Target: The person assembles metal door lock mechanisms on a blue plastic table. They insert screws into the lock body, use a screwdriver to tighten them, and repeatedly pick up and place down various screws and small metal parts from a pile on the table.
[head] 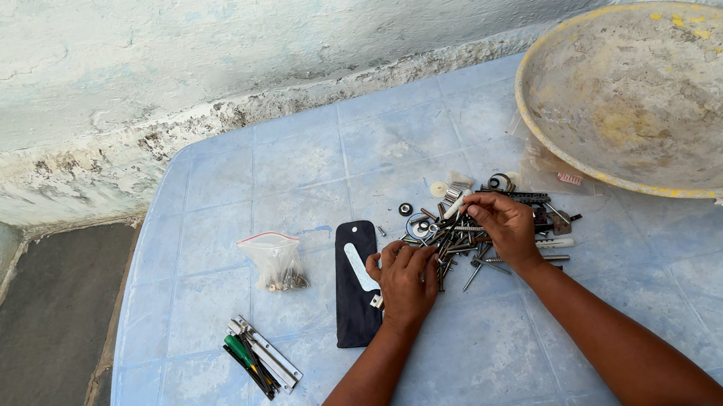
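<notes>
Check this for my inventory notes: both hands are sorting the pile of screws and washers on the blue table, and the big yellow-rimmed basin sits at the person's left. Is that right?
Not quite. The head view shows the basin at the person's right, not left. The rest stands: the left hand and right hand are both in the pile of screws and washers on the blue table.
</notes>
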